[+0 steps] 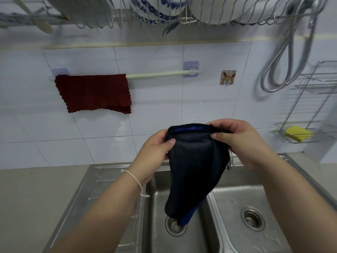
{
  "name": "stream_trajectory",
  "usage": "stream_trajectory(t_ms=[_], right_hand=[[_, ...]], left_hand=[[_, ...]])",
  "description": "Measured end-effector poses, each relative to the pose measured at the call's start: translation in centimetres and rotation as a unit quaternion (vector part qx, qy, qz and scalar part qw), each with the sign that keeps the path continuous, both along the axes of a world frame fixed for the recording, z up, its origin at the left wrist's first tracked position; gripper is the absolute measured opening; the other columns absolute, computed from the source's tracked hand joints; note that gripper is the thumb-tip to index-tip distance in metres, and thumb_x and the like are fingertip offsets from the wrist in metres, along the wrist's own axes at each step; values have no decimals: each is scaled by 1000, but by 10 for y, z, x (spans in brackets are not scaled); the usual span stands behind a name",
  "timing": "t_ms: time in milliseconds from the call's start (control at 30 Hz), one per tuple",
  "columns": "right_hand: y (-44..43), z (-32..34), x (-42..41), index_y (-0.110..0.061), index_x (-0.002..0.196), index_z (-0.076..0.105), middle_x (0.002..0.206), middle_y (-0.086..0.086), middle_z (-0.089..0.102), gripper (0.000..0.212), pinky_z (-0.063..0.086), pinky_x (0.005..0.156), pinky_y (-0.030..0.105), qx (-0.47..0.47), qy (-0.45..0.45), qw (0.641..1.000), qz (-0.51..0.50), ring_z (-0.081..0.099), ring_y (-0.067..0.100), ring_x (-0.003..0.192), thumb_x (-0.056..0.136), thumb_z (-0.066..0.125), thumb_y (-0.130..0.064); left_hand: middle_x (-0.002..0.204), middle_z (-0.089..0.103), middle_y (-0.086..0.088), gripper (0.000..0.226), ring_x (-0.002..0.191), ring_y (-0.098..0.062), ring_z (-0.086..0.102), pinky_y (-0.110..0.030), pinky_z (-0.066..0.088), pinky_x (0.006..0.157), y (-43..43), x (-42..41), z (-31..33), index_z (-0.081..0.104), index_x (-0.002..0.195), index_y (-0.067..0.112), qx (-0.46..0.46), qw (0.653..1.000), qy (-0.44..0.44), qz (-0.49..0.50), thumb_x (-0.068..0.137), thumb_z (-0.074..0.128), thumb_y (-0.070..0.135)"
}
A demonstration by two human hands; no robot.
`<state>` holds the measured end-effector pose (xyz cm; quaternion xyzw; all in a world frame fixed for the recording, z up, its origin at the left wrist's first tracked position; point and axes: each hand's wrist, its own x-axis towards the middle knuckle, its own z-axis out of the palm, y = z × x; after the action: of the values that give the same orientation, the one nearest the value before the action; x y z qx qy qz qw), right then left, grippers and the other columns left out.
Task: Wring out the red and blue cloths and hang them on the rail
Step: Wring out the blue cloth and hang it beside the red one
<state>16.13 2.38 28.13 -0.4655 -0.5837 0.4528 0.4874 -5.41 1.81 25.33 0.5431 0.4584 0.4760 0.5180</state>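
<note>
Partly, the scene is cut off: the dish rack point(164, 13) along the top edge is seen only from below, its plates and the blue-patterned bowl point(155, 10) cropped by the frame, and the wire shelf point(310, 110) at the right runs out of view. The tap point(230, 161) is mostly hidden behind the blue cloth point(197, 167), with only a short chrome piece showing at the cloth's right edge. The far fingers of both hands are concealed behind the fabric, and the cloth itself appears almost black, true blue being visible only along its top hem and at the bottom tip.

The blue cloth is held up over the double sink point(237, 207), between the two hands. Its upper left corner is pinched by the left hand point(155, 148), thumb in front, and its upper right corner is clamped by the right hand point(242, 141), thumb and forefinger closed on the hem. The top edge is stretched roughly level between the hands, while the long axis hangs downward, narrowing to a point just above the left drain point(175, 225).

The red cloth point(93, 93) is draped over the left end of the rail point(158, 74) on the tiled wall, spread flat, well apart from the hands. A yellow sponge point(298, 133) is seen lying on the wire shelf.
</note>
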Motion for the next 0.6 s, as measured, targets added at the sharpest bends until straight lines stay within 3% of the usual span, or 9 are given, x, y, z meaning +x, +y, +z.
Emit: stream_trajectory(t_ms=[133, 200, 267, 300, 367, 433, 533, 600], right_hand=[[0, 7, 1, -21, 75, 74, 72, -9, 75, 26, 56, 62, 21, -3, -6, 1000, -23, 68, 4, 64, 80, 71, 4], [0, 9, -3, -17, 74, 75, 71, -2, 74, 22, 55, 57, 22, -24, 24, 999, -15, 68, 11, 63, 80, 71, 4], [0, 7, -13, -12, 79, 75, 76, 8, 74, 16, 54, 62, 27, -45, 66, 997, -15, 68, 20, 67, 80, 70, 3], [0, 7, -19, -7, 83, 74, 76, 11, 73, 11, 54, 62, 28, -53, 86, 995, -17, 68, 23, 68, 80, 69, 3], [-1, 7, -29, -1, 90, 73, 78, 14, 73, 10, 55, 60, 29, -64, 114, 991, -24, 69, 25, 68, 81, 69, 1], [-2, 7, -35, 2, 95, 72, 83, 18, 74, 14, 57, 61, 30, -79, 139, 987, -21, 71, 28, 71, 83, 70, -4], [-6, 8, -38, -1, 88, 72, 81, 16, 75, 19, 59, 56, 29, -110, 170, 979, 6, 73, 25, 66, 90, 66, -18], [-7, 8, -39, 3, 96, 71, 89, 18, 76, 29, 62, 65, 34, -122, 180, 976, 18, 75, 28, 77, 93, 62, -25]], left_hand=[[116, 69, -4, 25, 109, -21, 64, -37, 51, 96, 7, 4, 8, 62, 116, 19, -4, 999, -17, 27, 101, 43, 10], [110, 61, 3, 14, 100, -17, 61, -30, 51, 89, 8, 7, 9, 57, 110, 23, 83, 982, 116, 127, 97, 52, 20], [107, 51, 7, 22, 95, -11, 52, -24, 45, 85, -2, 17, 9, 52, 106, 25, 186, 920, 250, 238, 89, 62, 32], [105, 52, 8, 27, 91, -9, 53, -22, 43, 81, -11, 24, 9, 52, 103, 25, 203, 913, 257, 242, 85, 65, 40], [103, 57, 11, 44, 85, -5, 57, -20, 45, 74, -28, 41, 10, 52, 103, 28, 154, 950, 209, 171, 75, 69, 57], [109, 55, 14, 66, 92, -2, 59, -22, 50, 77, -34, 50, 5, 47, 111, 33, 107, 968, 189, 128, 61, 72, 68], [116, 49, 13, 77, 100, -4, 58, -26, 54, 82, -33, 54, -7, 40, 115, 34, 139, 952, 222, 156, 56, 79, 63], [115, 48, 12, 69, 99, -6, 58, -28, 54, 82, -30, 56, -15, 41, 115, 32, 173, 942, 227, 178, 63, 79, 55]])
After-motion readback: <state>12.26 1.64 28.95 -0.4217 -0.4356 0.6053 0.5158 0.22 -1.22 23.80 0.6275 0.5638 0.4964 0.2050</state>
